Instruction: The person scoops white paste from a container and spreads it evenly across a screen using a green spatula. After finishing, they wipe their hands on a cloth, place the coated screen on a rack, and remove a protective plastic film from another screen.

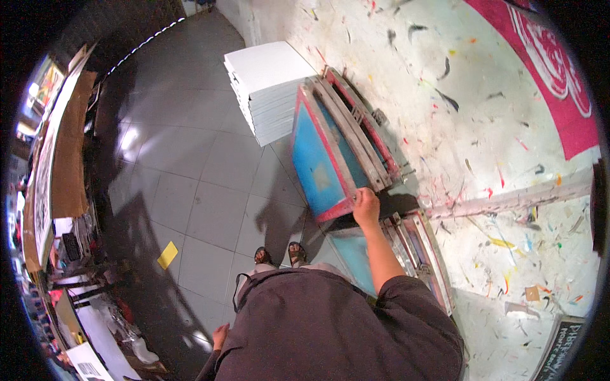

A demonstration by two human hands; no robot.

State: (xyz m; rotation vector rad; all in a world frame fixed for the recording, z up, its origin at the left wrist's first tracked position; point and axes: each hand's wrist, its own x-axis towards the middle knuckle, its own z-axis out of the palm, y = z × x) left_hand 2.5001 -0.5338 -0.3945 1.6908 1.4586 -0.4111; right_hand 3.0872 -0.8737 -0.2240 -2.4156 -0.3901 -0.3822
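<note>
My right hand (366,206) is closed on the lower corner of a blue screen-printing frame (318,171) with red-painted edges. It is the front one of several screens leaning beside the paint-spattered wall; behind it are wooden frames (359,127). More pale screens (346,253) lean below it, nearer me. My left hand (221,333) hangs low beside my dark shirt, small in view, with its fingers loosely curled; I cannot make out whether anything is in it.
A tall stack of white sheets (260,63) stands beyond the screens. The grey tiled floor (171,197) carries a yellow card (167,255) and my sandalled feet. Along the left are cardboard boards (73,146) and cluttered materials. A spattered wall (457,127) bounds the right.
</note>
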